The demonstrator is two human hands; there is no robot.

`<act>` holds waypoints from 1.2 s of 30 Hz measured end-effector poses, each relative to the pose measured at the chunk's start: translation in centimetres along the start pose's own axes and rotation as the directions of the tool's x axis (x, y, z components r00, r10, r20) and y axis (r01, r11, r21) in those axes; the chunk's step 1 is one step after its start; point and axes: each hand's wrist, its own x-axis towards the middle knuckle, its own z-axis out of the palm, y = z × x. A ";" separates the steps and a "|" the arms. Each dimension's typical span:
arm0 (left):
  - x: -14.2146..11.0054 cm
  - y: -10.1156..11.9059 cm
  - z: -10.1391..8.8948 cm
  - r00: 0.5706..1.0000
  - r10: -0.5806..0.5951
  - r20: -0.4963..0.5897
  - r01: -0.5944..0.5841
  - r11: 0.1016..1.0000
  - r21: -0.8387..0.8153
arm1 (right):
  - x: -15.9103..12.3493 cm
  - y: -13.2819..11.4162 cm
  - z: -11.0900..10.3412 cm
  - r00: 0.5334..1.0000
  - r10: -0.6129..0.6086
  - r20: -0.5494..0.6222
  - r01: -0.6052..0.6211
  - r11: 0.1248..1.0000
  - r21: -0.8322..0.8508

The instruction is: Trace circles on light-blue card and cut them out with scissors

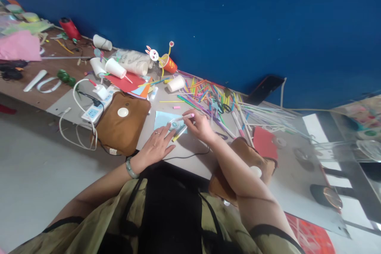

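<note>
A light blue sheet of paper (161, 118) lies on the table before me. On it is a small pale round piece (174, 125), perhaps a roll or coil; its exact kind is unclear. My left hand (156, 143) lies flat with fingers spread, its fingertips at the near edge of this piece. My right hand (199, 126) is closed in a pinch on the end of a pale, thin strip (180, 118) that runs left to the round piece. A marker-like stick with a yellow tip (175, 137) lies slanted between the hands.
Coloured straws (205, 92) lie heaped behind my right hand, with scissors (224, 107) among them. A brown pouch (125, 121) and a power strip (97, 109) are on the left. Paper cups (176, 83) stand or lie along the back. A black cable (190, 155) crosses the front.
</note>
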 end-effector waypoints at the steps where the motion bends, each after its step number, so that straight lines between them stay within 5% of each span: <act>1: 0.0 0.0 0.0 1.000 -0.002 0.003 0.002 1.000 0.000 | -0.1 0.0 0.2 1.000 0.010 0.007 -0.010 1.000 -0.002; 18: 0.1 -0.1 0.0 1.000 0.009 -0.003 -0.010 0.999 -0.033 | -1.0 0.5 1.7 0.996 -0.004 0.092 0.013 0.995 -0.096; 36: 0.2 -0.1 0.1 1.000 0.005 0.007 -0.005 1.000 -0.006 | 0.7 -0.1 0.9 0.990 0.064 0.127 -0.068 0.997 0.029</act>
